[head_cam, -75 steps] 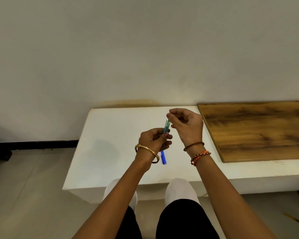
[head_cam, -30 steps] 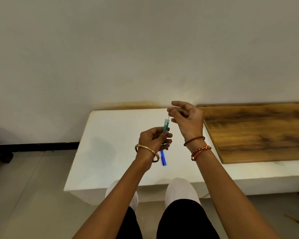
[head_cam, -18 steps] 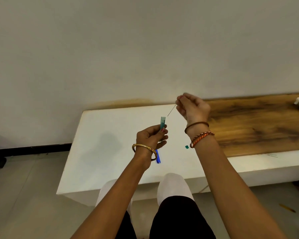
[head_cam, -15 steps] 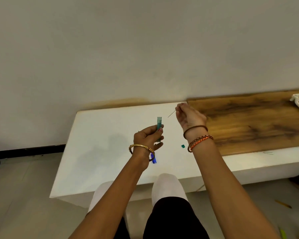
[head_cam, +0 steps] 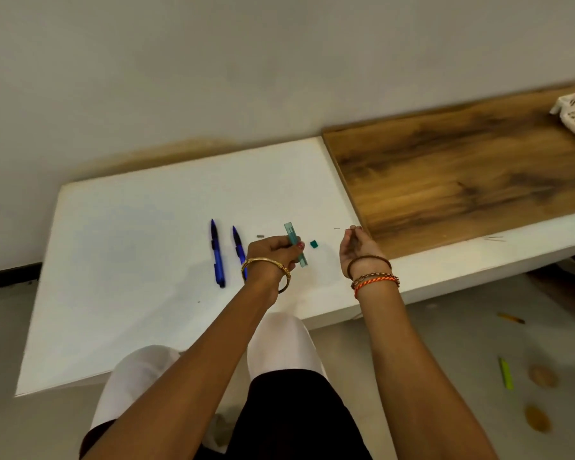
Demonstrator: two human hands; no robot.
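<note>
L hand (head_cam: 273,252) grips the teal lead case (head_cam: 294,244), open end up. R hand (head_cam: 357,250), just right of it, pinches a thin lead (head_cam: 342,229) at the fingertips. Risks: too hard a pinch may snap the lead; a tilted case may spill. Cap (head_cam: 314,244) lies on the desk (head_cam: 146,260) btwn both hands.

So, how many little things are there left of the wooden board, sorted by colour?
Blue pens on the table: 2
Teal: case gripped by left hand, cap on table: 2
Grey bit on table: 1
Dark thin rod pinched by right hand: 1
Total: 6
</note>
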